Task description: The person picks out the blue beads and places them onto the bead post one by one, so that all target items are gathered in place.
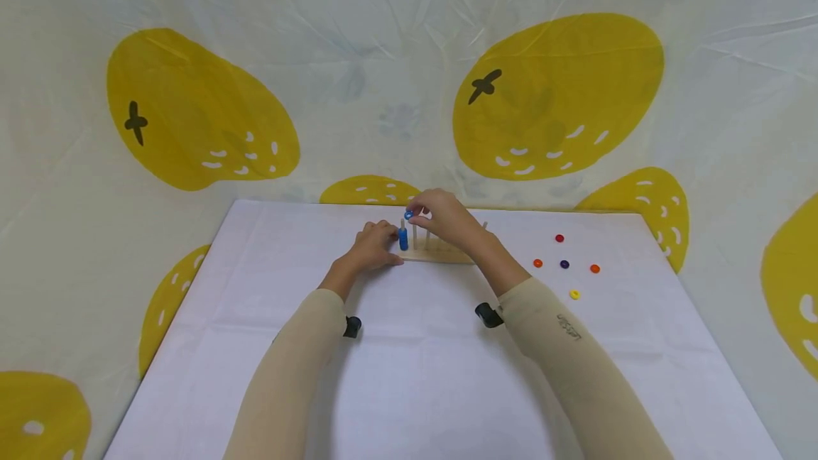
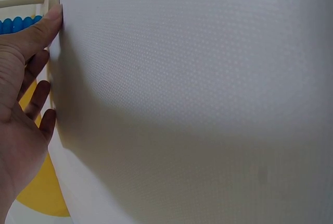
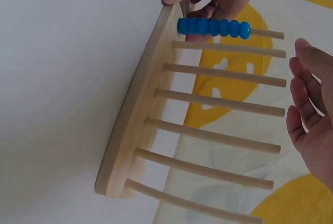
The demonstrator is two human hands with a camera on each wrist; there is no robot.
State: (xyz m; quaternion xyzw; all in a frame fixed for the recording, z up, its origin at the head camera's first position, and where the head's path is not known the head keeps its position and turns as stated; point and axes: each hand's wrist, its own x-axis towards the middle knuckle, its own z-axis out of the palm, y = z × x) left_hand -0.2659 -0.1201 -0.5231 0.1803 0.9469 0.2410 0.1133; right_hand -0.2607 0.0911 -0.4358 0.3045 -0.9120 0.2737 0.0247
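A wooden peg rack (image 1: 441, 254) stands at the back of the table, with a row of upright pegs on a curved base. Several blue beads (image 3: 213, 27) are threaded on its leftmost peg, whose bare tip shows above them. My left hand (image 1: 373, 245) holds the base at that end, thumb at the front edge and fingers behind. My right hand (image 1: 450, 217) pinches a blue bead (image 1: 409, 215) between thumb and forefinger, close over the loaded peg's tip. That bead is hidden in the right wrist view. The other pegs (image 3: 218, 135) carry nothing.
Loose beads lie on the white tablecloth to the right: a red bead (image 1: 559, 238), two orange ones, a dark purple bead (image 1: 564, 265) and a yellow bead (image 1: 575, 294). Behind the rack hangs a pale curtain (image 1: 390, 91) printed with yellow fruit.
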